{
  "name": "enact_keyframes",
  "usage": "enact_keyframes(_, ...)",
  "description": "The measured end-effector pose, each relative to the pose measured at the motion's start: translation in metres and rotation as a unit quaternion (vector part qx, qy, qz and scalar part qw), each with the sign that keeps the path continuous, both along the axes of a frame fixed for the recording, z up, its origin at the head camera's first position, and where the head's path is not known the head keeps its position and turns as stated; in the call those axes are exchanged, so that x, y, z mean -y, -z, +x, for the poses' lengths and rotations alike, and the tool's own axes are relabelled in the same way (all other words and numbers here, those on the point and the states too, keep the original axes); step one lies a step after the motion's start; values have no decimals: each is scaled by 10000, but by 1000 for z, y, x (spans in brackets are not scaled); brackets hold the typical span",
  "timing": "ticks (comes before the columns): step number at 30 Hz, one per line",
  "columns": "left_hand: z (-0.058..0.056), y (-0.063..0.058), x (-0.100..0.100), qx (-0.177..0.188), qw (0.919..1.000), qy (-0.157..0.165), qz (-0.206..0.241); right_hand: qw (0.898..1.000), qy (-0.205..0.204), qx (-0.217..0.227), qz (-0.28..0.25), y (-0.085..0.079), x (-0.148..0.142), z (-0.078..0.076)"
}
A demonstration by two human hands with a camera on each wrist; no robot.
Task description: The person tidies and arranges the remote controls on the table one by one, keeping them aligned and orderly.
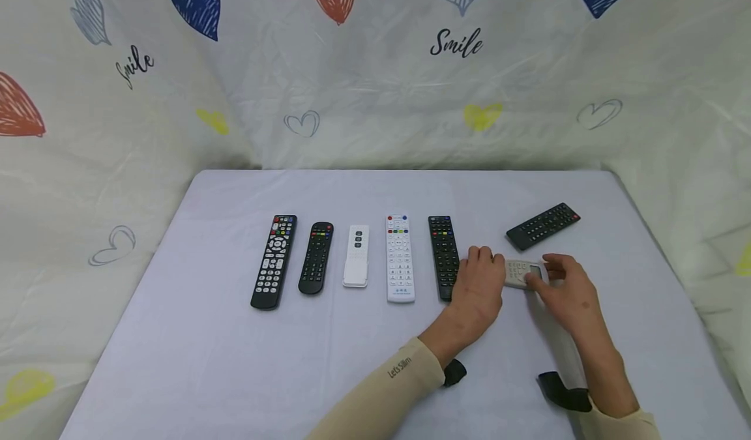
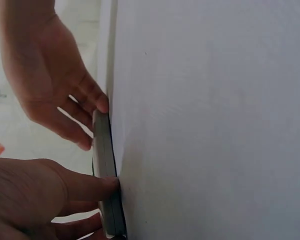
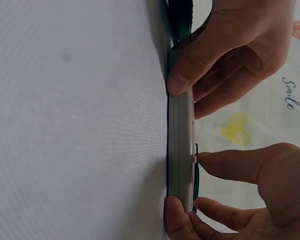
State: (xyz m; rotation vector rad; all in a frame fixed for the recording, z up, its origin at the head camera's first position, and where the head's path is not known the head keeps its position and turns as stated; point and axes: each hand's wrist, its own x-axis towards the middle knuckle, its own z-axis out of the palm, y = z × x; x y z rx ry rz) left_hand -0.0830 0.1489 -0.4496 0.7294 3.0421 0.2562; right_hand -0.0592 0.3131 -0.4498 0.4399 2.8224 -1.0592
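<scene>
A pale air-conditioner remote (image 1: 519, 274) with a small display lies crosswise, its display end to the right. My left hand (image 1: 478, 287) grips its left end, thumb on the near edge, as the right wrist view shows. At the display end is my right hand (image 1: 572, 296); its thumb touches the face while a fingertip meets the end edge. Just left of my left hand lies a black remote (image 1: 444, 251), partly covered by that hand. Another black remote (image 1: 542, 226) lies slanted behind the pale one.
Further left, a white remote (image 1: 400, 261), a small white remote (image 1: 356, 257), a short black remote (image 1: 316, 257) and a long black remote (image 1: 274, 264) stand in a row. They lie on a white table (image 1: 205, 375) backed by a heart-print sheet (image 1: 375, 68).
</scene>
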Motion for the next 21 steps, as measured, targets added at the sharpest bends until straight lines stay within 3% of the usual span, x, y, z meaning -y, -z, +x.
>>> enact_keyframes(6,3,0,0,-101,9999,-57,84,10000,31,-3,-92,0,-1,-1)
enact_keyframes(12,3,-1,-1,-168,9984,-118,526,9984,108,-412,-367,-3,-1,0)
enact_keyframes(17,2,-1,1,186,9929,-223,1150,9961,157,-677,-552,-6,-3,-3)
enact_keyframes(21,3,0,3,612,9805,-374,1830,9938,403,-754,-717,-7,-2,-4)
